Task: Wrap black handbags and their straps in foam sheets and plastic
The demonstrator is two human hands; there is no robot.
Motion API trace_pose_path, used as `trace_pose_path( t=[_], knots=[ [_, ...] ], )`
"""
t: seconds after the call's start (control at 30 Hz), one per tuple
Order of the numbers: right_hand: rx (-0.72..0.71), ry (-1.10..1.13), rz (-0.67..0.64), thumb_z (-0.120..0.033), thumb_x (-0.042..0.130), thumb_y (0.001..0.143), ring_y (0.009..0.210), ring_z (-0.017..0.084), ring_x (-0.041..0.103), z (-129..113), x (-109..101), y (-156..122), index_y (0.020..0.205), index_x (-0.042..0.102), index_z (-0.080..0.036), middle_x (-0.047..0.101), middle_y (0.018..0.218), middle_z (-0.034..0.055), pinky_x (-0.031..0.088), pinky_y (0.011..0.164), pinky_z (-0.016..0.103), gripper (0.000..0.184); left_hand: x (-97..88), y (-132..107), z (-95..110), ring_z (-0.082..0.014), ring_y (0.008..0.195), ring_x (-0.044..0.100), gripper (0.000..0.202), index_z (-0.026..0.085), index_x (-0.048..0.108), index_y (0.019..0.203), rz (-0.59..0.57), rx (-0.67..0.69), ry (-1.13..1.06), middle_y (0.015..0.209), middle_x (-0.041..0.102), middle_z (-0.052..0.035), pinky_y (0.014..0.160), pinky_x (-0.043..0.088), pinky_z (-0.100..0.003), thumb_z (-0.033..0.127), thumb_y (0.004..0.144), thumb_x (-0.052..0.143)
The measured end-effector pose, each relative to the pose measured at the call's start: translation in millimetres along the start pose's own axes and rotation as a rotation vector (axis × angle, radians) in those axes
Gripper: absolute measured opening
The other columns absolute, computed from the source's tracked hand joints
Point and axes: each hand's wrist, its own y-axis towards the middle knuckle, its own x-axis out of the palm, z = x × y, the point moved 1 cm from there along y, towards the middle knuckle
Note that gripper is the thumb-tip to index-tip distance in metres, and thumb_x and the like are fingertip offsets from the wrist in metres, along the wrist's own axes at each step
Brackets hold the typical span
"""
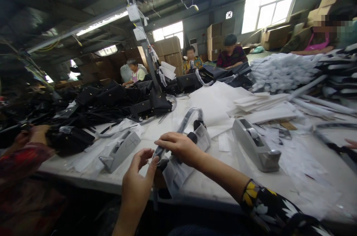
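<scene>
A dark bag handle (pixel 184 120) in clear plastic film arches up from a bag partly covered by white wrapping (pixel 178 176) at the table's front edge. My right hand (pixel 182 149) lies over the handle's near side, its fingers closed round it. At the handle's lower end, my left hand (pixel 138 176) holds it between thumb and curled fingers. Black parts of the bag show beside the wrapping. Most of the bag is hidden by my hands and the wrapping.
Grey tape dispensers stand left (pixel 119 150) and right (pixel 256 145) of my hands. White sheets (pixel 214 98) and a heap of white wrapped pieces (pixel 281 70) lie beyond. Black bags (pixel 111 94) crowd the left. A co-worker's hands (pixel 39 132) are at left; others sit across.
</scene>
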Motion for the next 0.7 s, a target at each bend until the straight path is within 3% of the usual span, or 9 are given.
trace_pose_path(
  t=[0.07, 0.13, 0.23, 0.33, 0.4, 0.57, 0.7],
  knots=[
    [-0.070, -0.041, 0.050, -0.020, 0.045, 0.103, 0.105, 0.020, 0.063, -3, -1, 2, 0.123, 0.065, -0.016, 0.070, 0.111, 0.0097, 0.050, 0.095, 0.033, 0.029, 13.8, 11, -5, -0.0250, 0.084, 0.070, 0.049, 0.018, 0.065, 0.105, -0.172, -0.124, -0.102, 0.091, 0.074, -0.0071, 0.074, 0.055, -0.035, 0.060, 0.081, 0.063],
    [-0.123, -0.078, 0.072, -0.019, 0.046, 0.102, 0.105, 0.020, 0.063, -3, -3, 4, 0.121, 0.066, -0.015, 0.070, 0.110, 0.0099, 0.050, 0.097, 0.034, 0.027, 27.0, 10, -10, -0.0230, 0.077, 0.068, 0.044, 0.018, 0.066, 0.097, -0.231, -0.156, -0.115, 0.079, 0.070, -0.0040, 0.070, 0.053, -0.032, 0.059, 0.082, 0.062],
    [-0.124, -0.118, 0.064, -0.017, 0.047, 0.102, 0.106, 0.019, 0.063, 0, -7, 2, 0.122, 0.065, -0.016, 0.070, 0.111, 0.0091, 0.050, 0.097, 0.034, 0.027, 36.1, -6, -19, -0.0246, 0.085, 0.067, 0.043, 0.017, 0.069, 0.094, -0.184, -0.156, -0.082, 0.085, 0.070, -0.0058, 0.075, 0.053, -0.033, 0.058, 0.081, 0.063],
    [-0.076, -0.124, 0.037, -0.016, 0.046, 0.102, 0.104, 0.019, 0.063, 3, -10, -2, 0.122, 0.065, -0.018, 0.070, 0.111, 0.0077, 0.052, 0.092, 0.032, 0.028, 31.4, -24, -27, -0.0281, 0.112, 0.062, 0.057, 0.021, 0.060, 0.126, -0.099, -0.168, -0.158, 0.124, 0.064, -0.0118, 0.086, 0.054, -0.037, 0.054, 0.080, 0.068],
    [-0.070, -0.115, 0.018, -0.015, 0.046, 0.101, 0.103, 0.019, 0.063, 4, -10, -3, 0.122, 0.065, -0.018, 0.070, 0.111, 0.0076, 0.052, 0.089, 0.031, 0.028, 24.6, -31, -30, -0.0281, 0.121, 0.057, 0.070, 0.025, 0.049, 0.137, -0.048, -0.177, -0.201, 0.137, 0.056, -0.0129, 0.089, 0.055, -0.038, 0.052, 0.077, 0.073],
    [-0.078, -0.073, 0.022, -0.015, 0.048, 0.101, 0.104, 0.020, 0.063, 4, -9, -2, 0.121, 0.065, -0.016, 0.070, 0.110, 0.0089, 0.051, 0.091, 0.032, 0.027, 14.4, -36, -39, -0.0241, 0.094, 0.065, 0.070, 0.020, 0.054, 0.126, -0.015, -0.240, -0.167, 0.116, 0.062, -0.0117, 0.081, 0.059, -0.040, 0.055, 0.070, 0.076],
    [-0.063, -0.064, 0.049, -0.013, 0.047, 0.101, 0.103, 0.019, 0.063, 3, -7, -3, 0.120, 0.066, -0.016, 0.070, 0.110, 0.0086, 0.052, 0.091, 0.032, 0.028, 16.0, -44, -43, -0.0253, 0.088, 0.068, 0.071, 0.020, 0.056, 0.125, 0.030, -0.253, -0.059, 0.107, 0.065, -0.0101, 0.077, 0.059, -0.041, 0.059, 0.069, 0.075]
  ],
)
